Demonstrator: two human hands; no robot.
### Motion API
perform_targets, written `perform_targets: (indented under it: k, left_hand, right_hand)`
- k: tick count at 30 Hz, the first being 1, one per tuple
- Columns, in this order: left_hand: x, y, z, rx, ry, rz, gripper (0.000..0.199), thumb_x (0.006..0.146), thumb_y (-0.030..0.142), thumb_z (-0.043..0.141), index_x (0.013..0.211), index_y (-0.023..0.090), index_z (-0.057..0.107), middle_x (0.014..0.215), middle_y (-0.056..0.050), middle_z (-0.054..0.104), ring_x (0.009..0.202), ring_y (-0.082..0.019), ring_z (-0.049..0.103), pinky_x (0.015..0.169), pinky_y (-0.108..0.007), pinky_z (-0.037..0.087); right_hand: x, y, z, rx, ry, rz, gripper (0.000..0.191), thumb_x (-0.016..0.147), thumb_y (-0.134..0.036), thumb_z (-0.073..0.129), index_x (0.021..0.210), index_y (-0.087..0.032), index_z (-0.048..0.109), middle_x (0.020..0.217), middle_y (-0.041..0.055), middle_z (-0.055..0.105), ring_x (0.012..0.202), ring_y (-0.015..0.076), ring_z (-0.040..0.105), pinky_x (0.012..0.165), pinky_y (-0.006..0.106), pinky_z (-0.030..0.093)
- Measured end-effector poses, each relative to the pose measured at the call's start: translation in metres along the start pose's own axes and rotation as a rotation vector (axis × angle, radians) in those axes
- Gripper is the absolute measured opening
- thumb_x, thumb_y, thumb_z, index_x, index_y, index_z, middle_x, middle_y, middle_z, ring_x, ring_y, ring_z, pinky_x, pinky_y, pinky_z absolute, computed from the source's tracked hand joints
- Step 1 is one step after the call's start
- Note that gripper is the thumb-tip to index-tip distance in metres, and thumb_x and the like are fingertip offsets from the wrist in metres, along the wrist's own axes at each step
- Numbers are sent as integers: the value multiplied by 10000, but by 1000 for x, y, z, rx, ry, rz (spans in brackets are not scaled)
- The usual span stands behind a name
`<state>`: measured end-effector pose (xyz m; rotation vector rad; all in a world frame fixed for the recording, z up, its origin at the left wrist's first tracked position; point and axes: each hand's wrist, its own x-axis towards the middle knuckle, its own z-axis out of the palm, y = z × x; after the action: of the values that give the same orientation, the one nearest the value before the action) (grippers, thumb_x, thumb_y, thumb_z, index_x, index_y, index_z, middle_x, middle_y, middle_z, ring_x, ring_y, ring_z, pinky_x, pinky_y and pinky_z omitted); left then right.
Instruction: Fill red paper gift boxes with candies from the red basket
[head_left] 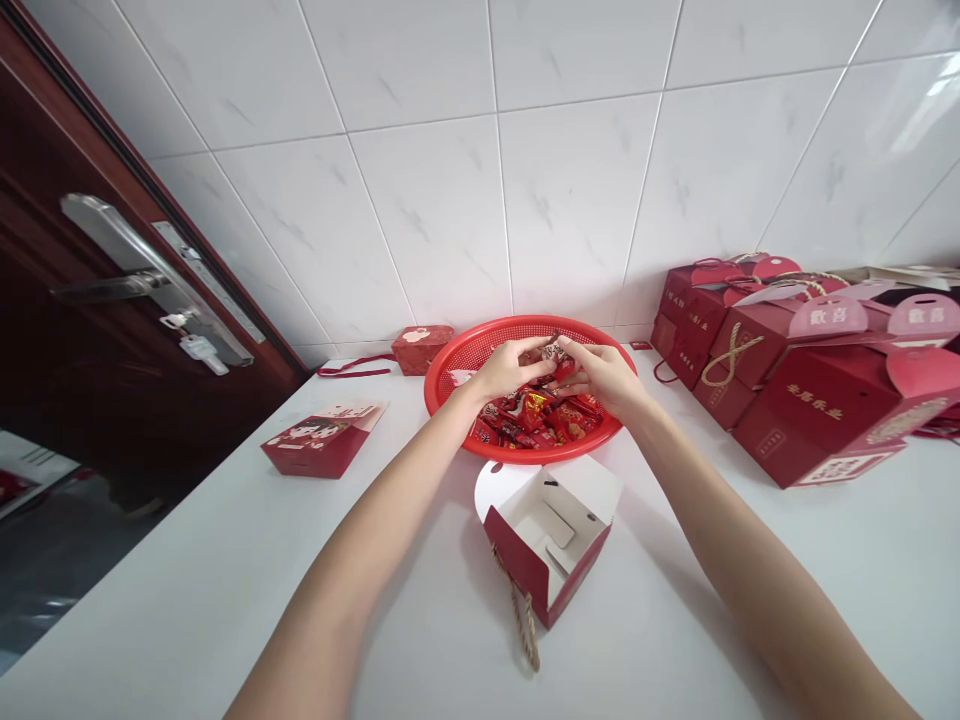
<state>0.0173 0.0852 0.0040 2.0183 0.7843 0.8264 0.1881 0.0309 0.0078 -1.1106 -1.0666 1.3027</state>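
Both hands are over a red plastic basket (450,425) filled with wrapped candies (536,410), mostly in red wrappers. My left hand (517,365) comes in from the left, its fingers closed on a red wrapped candy (556,358). My right hand (604,375) meets it from the right, with thumb and fingers pinched on the same candy. Just in front of the basket stands an open red gift box (555,560), white inside, its flaps spread. A twisted rope handle (525,625) hangs from its near left side onto the table.
Several red gift boxes (810,400) with rope handles crowd the right side. A small red box (322,440) lies at left, another (422,350) behind the basket with a red ribbon (356,372) beside it. A tiled wall (420,220) backs the white table (247,600); a brown door (112,330) is at left.
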Motion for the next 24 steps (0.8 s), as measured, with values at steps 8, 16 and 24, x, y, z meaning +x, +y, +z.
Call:
perform_targets:
  k: [8,16,24]
  left_hand:
    - [-1,4,0,-129,-45,49,397,712,434,831,918,119,705,832,-36,680,778,-174,632,719,-290,497]
    - [-2,6,0,-146,20,-13,526,691,323,846,1146,143,653,958,-62,711,877,-190,670,800,-313,532]
    - [-6,8,2,110,-467,-404,192,736,217,677,898,185,775,843,-36,772,673,-188,710,655,-281,548]
  right_hand:
    - [-5,-2,1,-112,-46,53,194,783,-304,829,781,-142,723,826,81,753,558,179,710,498,272,615]
    - [-4,4,3,-24,-23,-45,243,705,-362,855,737,-166,715,666,36,703,546,197,685,503,304,603]
    - [3,6,-1,71,207,-194,275,700,-447,761,713,-194,653,692,9,690,564,150,607,493,256,500]
